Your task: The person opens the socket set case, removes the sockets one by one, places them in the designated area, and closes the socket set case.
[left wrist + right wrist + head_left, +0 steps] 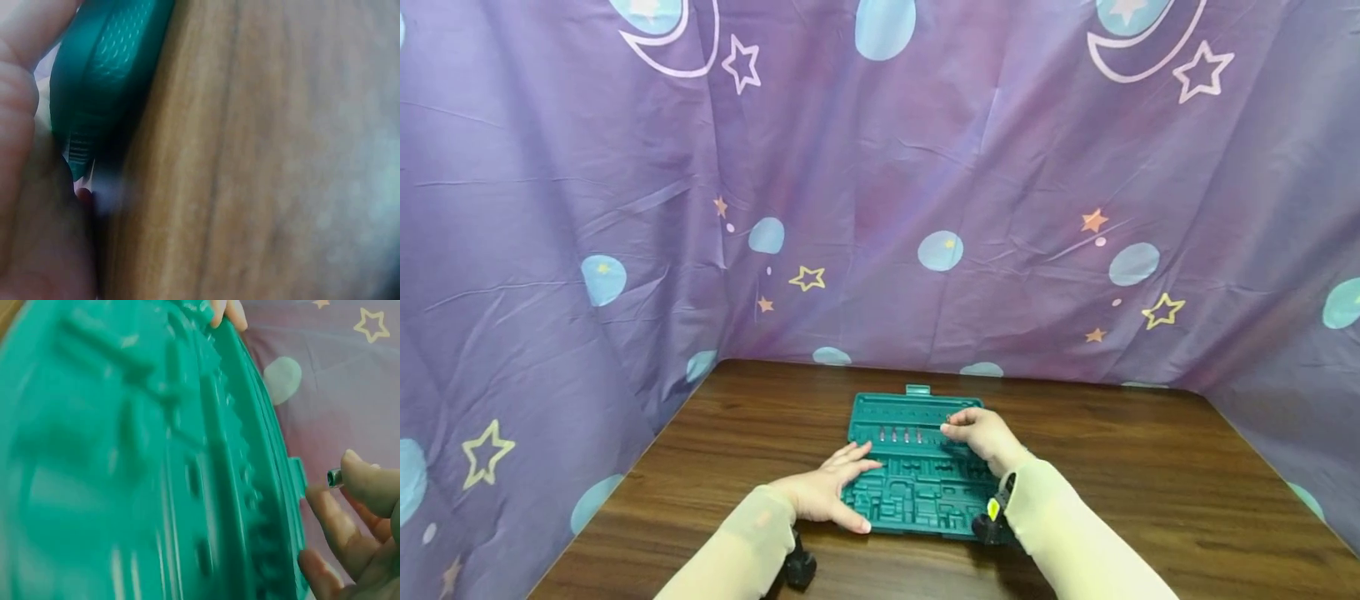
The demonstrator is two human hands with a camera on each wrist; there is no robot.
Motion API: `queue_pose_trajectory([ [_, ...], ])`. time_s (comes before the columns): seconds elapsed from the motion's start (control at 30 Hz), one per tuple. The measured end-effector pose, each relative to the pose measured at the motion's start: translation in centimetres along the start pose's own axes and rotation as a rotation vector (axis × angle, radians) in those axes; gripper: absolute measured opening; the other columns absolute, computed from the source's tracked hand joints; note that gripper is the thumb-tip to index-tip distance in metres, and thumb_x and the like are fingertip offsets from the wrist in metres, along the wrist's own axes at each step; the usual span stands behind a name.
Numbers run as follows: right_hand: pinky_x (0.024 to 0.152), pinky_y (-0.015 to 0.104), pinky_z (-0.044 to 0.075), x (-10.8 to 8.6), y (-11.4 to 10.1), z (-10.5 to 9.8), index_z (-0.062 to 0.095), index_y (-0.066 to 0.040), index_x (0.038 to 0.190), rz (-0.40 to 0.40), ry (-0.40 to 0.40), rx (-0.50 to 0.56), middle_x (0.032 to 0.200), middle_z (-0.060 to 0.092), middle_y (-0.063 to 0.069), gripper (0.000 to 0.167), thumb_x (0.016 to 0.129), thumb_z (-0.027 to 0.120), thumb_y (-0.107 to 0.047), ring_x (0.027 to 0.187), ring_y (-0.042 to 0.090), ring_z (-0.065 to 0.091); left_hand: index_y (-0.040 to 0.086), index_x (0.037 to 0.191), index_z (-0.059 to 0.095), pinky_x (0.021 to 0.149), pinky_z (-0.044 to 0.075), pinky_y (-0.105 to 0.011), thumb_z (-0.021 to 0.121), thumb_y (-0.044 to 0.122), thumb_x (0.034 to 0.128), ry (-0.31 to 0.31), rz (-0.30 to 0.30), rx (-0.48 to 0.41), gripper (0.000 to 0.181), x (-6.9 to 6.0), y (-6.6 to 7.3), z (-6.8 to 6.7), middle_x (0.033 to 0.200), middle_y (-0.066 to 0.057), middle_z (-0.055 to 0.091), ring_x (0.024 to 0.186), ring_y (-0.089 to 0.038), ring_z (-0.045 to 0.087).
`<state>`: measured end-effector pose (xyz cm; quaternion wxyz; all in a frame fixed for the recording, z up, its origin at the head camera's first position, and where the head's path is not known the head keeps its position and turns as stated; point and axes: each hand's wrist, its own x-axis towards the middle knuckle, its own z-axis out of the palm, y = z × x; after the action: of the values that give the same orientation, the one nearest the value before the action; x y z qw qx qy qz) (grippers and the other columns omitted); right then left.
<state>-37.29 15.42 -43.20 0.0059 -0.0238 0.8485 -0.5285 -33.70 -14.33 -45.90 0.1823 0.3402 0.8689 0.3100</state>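
Observation:
An open green plastic case [917, 492] with molded slots lies on the table. Several small pinkish bits [894, 435] stand in a row in its far half. My left hand [827, 490], fingers spread, rests on the case's left edge. Over the right of the far half, my right hand [988, 435] pinches a small piece between thumb and fingers. The right wrist view shows this as a small metal socket [335, 479] at the fingertips of the right hand [369, 519], beside the green case [187, 456]. In the left wrist view the left hand [37, 187] touches the case's side [119, 56].
The brown wooden table [1120, 467] extends around the case on all sides. A purple curtain [850, 208] with moons and stars hangs behind and at both sides. A latch tab [917, 389] sticks out from the case's far edge.

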Motion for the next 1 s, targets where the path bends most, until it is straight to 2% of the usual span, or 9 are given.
queue_pose_trajectory([
  [0.17,0.090,0.043,0.043,-1.1,0.7,-2.3,0.066,0.000,0.092,-0.046,-0.004,-0.032,0.113,0.066,0.016,0.016,0.088,0.070,-0.015,0.109,0.029,0.056,0.022,0.150,0.034,0.111,0.012,-0.061,0.077,0.045,0.0762,0.005,0.011,0.014,0.089,0.1,0.1,0.1,0.162,0.000,0.007,0.147,-0.026,-0.003],
  [0.33,0.081,0.034,0.045,-2.0,1.7,-4.3,0.068,0.000,0.097,-0.104,0.000,-0.094,0.100,0.068,0.008,0.018,0.088,0.071,-0.016,0.093,0.018,0.057,0.021,0.150,0.034,0.111,0.013,-0.061,0.078,0.043,0.0758,0.012,0.030,0.042,0.089,0.1,0.0,0.2,0.162,-0.002,0.008,0.147,-0.028,-0.001],
  [0.47,0.075,0.031,0.045,-2.6,2.5,-5.8,0.069,-0.004,0.097,-0.135,0.012,-0.165,0.092,0.068,0.003,0.018,0.087,0.071,-0.019,0.084,0.014,0.057,0.021,0.150,0.034,0.111,0.013,-0.060,0.077,0.044,0.0761,0.012,0.033,0.054,0.089,0.2,-0.1,0.3,0.162,-0.002,0.008,0.147,-0.028,-0.001],
  [0.63,0.072,0.032,0.043,-3.5,3.2,-7.6,0.070,-0.013,0.091,-0.140,0.064,-0.302,0.091,0.068,0.000,0.018,0.084,0.075,-0.029,0.080,0.014,0.055,0.021,0.150,0.034,0.112,0.012,-0.060,0.077,0.045,0.0759,0.013,0.024,0.048,0.088,0.2,0.0,0.2,0.162,-0.002,0.008,0.147,-0.027,-0.002],
  [0.83,0.073,0.033,0.042,-4.7,4.4,-9.4,0.070,-0.012,0.093,-0.122,0.068,-0.346,0.090,0.068,0.000,0.023,0.083,0.076,-0.032,0.081,0.015,0.055,0.024,0.150,0.034,0.112,0.011,-0.059,0.076,0.048,0.0757,0.010,0.004,0.034,0.089,0.2,0.0,0.2,0.162,0.001,0.007,0.147,-0.024,-0.003],
  [1.0,0.073,0.034,0.042,-5.8,5.4,-10.2,0.071,-0.013,0.092,-0.125,0.068,-0.404,0.089,0.069,-0.001,0.023,0.082,0.076,-0.033,0.082,0.014,0.055,0.022,0.149,0.034,0.111,0.012,-0.060,0.077,0.045,0.0757,0.017,0.014,0.044,0.088,0.1,0.0,0.1,0.162,-0.001,0.008,0.147,-0.026,-0.002],
])
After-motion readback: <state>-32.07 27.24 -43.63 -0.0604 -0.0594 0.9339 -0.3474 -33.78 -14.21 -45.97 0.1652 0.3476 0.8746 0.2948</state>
